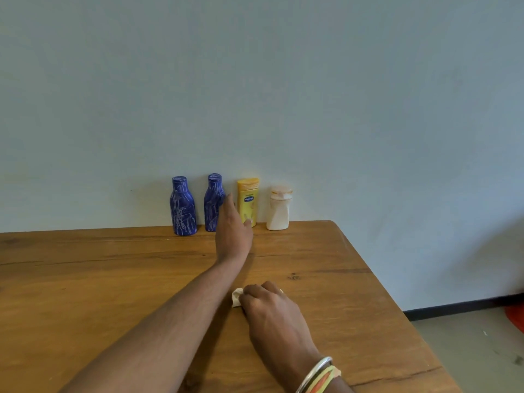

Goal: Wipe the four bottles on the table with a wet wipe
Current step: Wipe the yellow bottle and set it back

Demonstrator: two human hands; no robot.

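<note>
Four bottles stand in a row against the wall at the table's far edge: a blue bottle [183,207], a second blue bottle [212,202], a yellow bottle [249,199] and a white bottle [278,209]. Both blue bottles carry pale scribble marks. My left hand [232,228] reaches out between the second blue bottle and the yellow one, fingers apart, its thumb at the yellow bottle's base; whether it touches is unclear. My right hand [272,307] rests on the table nearer to me, closed over a crumpled white wet wipe [236,297].
The wooden table [85,293] ends at its right edge, which runs diagonally from the far corner near the white bottle toward me. Beyond it lies grey floor with a red object [516,317] at the frame's right side.
</note>
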